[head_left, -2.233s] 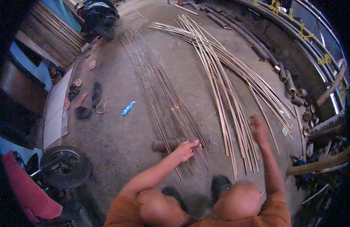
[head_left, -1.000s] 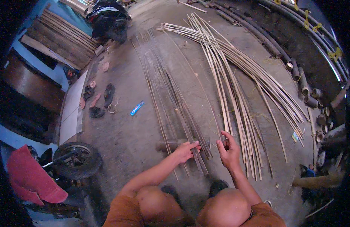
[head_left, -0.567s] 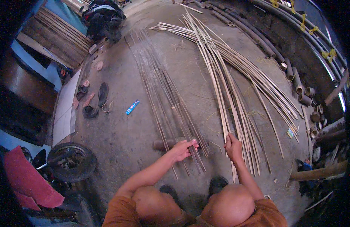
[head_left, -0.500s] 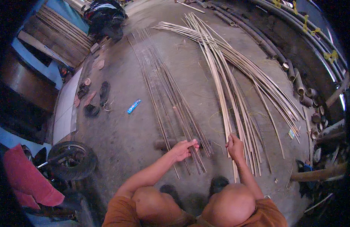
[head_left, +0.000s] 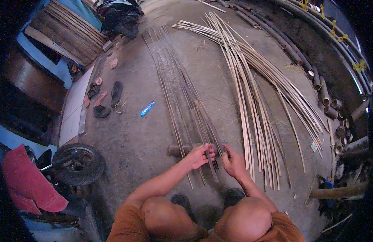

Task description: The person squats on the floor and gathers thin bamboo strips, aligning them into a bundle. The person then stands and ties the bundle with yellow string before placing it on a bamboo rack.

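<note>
I squat over a concrete floor. My left hand (head_left: pixel 197 156) is closed on the near ends of a bundle of dark, thin bamboo strips (head_left: pixel 182 92) that stretches away from me. Close beside it on the right, my right hand (head_left: pixel 233 162) touches the same strip ends, fingers curled around one. A short dark block (head_left: pixel 177 150) lies under the strips near my left hand. To the right spreads a fan of pale bamboo strips (head_left: pixel 255 88).
Thick bamboo poles (head_left: pixel 315 76) line the right edge, with cut tube ends (head_left: pixel 339 133). Sandals (head_left: pixel 110 99) and a small blue packet (head_left: pixel 147 108) lie at left. A motorbike wheel (head_left: pixel 77 163) and red cloth (head_left: pixel 27 181) sit at lower left; planks (head_left: pixel 69 28) lean at upper left.
My right hand has come back from the pale strips on the right to the dark bundle, next to my left hand. The left hand has stayed on the strip ends.
</note>
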A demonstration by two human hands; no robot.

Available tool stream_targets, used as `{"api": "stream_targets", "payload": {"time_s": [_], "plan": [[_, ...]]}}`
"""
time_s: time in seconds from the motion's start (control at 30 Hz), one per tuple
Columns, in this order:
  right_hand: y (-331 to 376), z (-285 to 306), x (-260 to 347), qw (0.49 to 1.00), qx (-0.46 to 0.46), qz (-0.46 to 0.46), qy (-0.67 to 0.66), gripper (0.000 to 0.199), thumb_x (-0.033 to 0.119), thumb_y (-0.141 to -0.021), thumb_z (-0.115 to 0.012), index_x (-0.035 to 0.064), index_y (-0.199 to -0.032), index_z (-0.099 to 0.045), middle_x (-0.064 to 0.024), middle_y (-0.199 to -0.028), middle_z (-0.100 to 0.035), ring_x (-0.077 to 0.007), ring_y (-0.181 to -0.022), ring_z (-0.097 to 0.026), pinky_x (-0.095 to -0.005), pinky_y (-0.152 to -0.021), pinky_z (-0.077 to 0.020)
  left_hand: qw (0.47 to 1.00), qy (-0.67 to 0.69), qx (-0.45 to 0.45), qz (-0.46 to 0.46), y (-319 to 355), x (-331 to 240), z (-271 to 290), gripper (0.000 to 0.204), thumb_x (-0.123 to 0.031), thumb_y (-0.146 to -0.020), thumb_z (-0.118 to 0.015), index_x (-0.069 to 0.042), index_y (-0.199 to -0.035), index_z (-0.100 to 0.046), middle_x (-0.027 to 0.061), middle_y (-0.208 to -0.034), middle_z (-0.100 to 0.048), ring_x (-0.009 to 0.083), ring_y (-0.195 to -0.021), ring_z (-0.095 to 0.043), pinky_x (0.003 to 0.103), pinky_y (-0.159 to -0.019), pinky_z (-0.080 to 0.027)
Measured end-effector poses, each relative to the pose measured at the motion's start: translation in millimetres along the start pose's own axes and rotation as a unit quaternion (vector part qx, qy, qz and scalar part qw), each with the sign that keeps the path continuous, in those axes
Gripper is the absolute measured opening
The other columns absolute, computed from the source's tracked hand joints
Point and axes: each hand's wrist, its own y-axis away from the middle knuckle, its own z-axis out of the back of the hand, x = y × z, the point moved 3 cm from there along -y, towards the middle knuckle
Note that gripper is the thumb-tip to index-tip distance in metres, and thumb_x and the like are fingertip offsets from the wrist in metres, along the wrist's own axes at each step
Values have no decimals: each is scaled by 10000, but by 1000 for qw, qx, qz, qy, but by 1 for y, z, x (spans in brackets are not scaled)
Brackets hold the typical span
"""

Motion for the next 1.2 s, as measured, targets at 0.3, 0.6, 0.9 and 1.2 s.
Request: {"api": "stream_targets", "payload": {"time_s": [0.3,0.6,0.9,1.2], "plan": [[-30,111,-62,993,-76,79,52,326,89,-901,-570,61,-1225,-552,-168,-818,-672,-277,-760,-672,-358,-702,-513,950,31,-231,-208,-5,-58,27,239,-242,-964,-530,-89,-1147,-543,19,-753,-521,109,-582,-467,256,-467,-416],[-105,325,-198,891,-118,-168,405,484,475,-962,-399,45,-1075,-592,-248,-1066,-614,-422,-974,-593,-499,-818,-469,951,12,-252,-179,-8,-51,13,180,-225,-956,-524,-130,-1104,-560,0,-722,-512,84,-547,-450,231,-418,-356],[-107,379,-266,689,-190,-80,695,349,369,-922,-524,125,-1134,-658,-120,-1101,-644,-319,-954,-625,-423,-861,-487,987,-43,-121,-97,-37,-23,23,173,-215,-951,-517,-54,-1002,-554,31,-819,-598,169,-713,-588,314,-662,-516],[-8,33,-72,918,310,-153,-196,413,309,-990,-493,26,-1292,-499,-58,-934,-612,-123,-834,-574,-281,-745,-480,934,-336,-65,-97,-39,-28,-24,351,-327,-954,-516,-75,-1181,-602,12,-917,-641,119,-793,-571,270,-754,-467]]}}
